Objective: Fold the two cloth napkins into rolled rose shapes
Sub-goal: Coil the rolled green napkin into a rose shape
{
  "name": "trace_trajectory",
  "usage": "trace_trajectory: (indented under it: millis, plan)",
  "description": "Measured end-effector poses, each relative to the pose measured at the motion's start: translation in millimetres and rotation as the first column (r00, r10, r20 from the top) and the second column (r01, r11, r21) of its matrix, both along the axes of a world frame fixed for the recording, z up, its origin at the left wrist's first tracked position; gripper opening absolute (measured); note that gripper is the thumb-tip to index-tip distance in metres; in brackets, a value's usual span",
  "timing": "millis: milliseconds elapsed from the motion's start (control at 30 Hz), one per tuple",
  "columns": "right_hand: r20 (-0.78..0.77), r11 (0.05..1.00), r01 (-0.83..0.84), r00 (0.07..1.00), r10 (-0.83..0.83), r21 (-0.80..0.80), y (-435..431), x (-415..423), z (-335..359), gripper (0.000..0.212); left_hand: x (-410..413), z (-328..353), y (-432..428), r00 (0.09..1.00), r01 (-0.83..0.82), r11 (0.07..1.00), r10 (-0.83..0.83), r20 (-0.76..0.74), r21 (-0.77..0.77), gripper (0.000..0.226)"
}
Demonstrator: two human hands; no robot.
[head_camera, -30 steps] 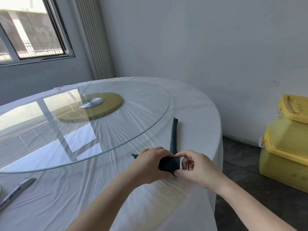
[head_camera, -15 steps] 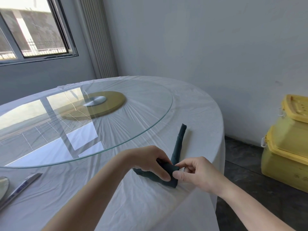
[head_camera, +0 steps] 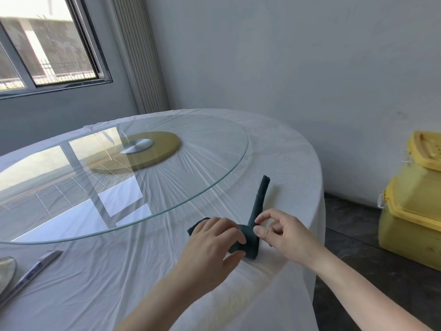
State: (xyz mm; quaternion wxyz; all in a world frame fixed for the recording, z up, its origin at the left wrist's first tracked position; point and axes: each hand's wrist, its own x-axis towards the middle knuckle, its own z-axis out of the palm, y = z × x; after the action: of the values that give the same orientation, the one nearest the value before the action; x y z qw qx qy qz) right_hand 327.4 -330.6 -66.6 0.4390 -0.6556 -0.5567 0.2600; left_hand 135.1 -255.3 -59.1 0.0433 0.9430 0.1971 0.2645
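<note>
Left hand (head_camera: pixel 210 242) and right hand (head_camera: pixel 284 235) hold napkin (head_camera: pixel 259 199); packet (head_camera: pixel 31 273) print illegible

The dark green napkin (head_camera: pixel 259 201) is rolled into a narrow tube and bent sharply. Its long end stretches away across the white tablecloth (head_camera: pixel 286 163), just outside the glass disc (head_camera: pixel 167 187). The near part is bunched thick, with a scalloped edge showing at the left.
</note>
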Motion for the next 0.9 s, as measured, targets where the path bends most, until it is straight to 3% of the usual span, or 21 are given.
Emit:
trace_trajectory:
  millis: [200, 467, 733, 900]
  plan:
    - [0.009, 0.996, -0.014, 1.0, 0.013, 0.085, 1.3, -0.5, -6.9, 0.009, -2.2, -12.6, 0.4, 0.999, -0.037, 0.999, 0.037, 0.008, 0.009, 0.034]
    - [0.048, 0.989, -0.008, 0.999, 0.001, 0.15, -6.2, -1.4, -5.8, 0.036, 11.5, -5.4, 11.4, 0.996, -0.061, 0.998, 0.061, -0.064, 0.009, 0.044]
    - [0.019, 0.994, 0.02, 1.0, -0.022, 0.106, -3.1, 5.9, -6.8, 0.048, 31.8, 4.1, 21.6, 0.984, -0.071, 0.997, 0.069, -0.166, -0.004, 0.055]
    - [0.148, 0.999, 0.03, 0.988, -0.036, 0.044, 3.5, 14.4, -7.9, 0.054, 41.5, 6.7, 30.3, 0.973, -0.085, 0.996, 0.084, -0.217, 0.002, 0.058]
